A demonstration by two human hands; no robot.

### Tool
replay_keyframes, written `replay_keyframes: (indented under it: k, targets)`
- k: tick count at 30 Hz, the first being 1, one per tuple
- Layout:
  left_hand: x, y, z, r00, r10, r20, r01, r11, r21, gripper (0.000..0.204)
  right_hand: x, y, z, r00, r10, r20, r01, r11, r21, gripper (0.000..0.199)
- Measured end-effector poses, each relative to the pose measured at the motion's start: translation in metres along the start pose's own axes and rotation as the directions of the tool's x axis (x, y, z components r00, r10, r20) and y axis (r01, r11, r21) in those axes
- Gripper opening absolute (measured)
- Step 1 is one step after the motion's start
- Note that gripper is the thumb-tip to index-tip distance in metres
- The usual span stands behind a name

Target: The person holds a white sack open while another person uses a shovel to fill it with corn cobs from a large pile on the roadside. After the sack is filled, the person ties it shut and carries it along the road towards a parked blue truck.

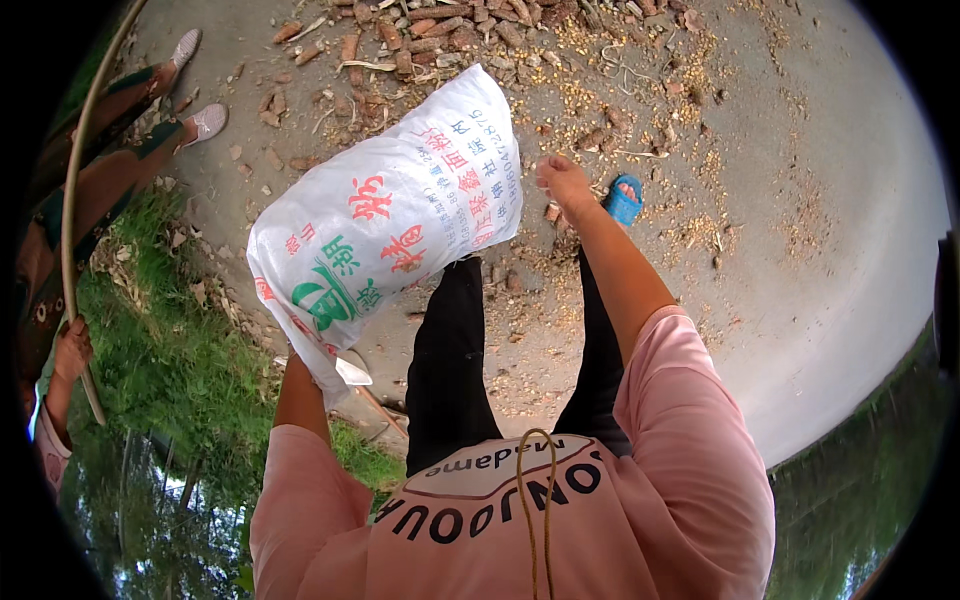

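A large white woven sack (400, 190) with red, green and blue print hangs in front of my legs, tilted up to the right. My left forearm reaches its lower left end, where the sack bunches; the sack hides that hand, which holds it up. Beyond the sack's right edge is my right hand (566, 188), apart from it. Its fingers are loosely bent, with nothing visible in them. A reddish piece of corncob (552, 212) lies on the ground just below that hand.
Corncobs (460, 30) lie heaped at the far side, with loose kernels (690, 190) scattered about. My foot wears a blue slipper (623, 203). At left another person's hand (72, 348) is by a long curved pole (70, 200). Grass (160, 310) borders the concrete. A white-edged tool (352, 372) shows below the sack.
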State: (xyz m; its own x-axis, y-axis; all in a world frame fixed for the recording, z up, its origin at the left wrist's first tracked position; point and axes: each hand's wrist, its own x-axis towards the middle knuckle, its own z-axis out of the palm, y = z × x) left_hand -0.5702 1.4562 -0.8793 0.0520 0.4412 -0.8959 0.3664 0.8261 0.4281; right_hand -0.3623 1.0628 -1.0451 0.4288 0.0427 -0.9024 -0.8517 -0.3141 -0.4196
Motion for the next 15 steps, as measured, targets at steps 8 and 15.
replay_keyframes:
  k: [8,15]
  targets:
    - [0.110,-0.028,-0.046,0.998,0.039,-0.043,-0.041,0.998,-0.050,0.058,0.168,-0.088,0.106,0.909,-0.384,-0.161,0.232,0.789,-0.569,0.071]
    - [0.030,-0.038,-0.039,0.998,0.009,0.070,-0.004,0.997,-0.074,0.056,0.097,-0.106,0.029,0.995,-0.047,0.093,0.078,0.929,-0.363,0.065]
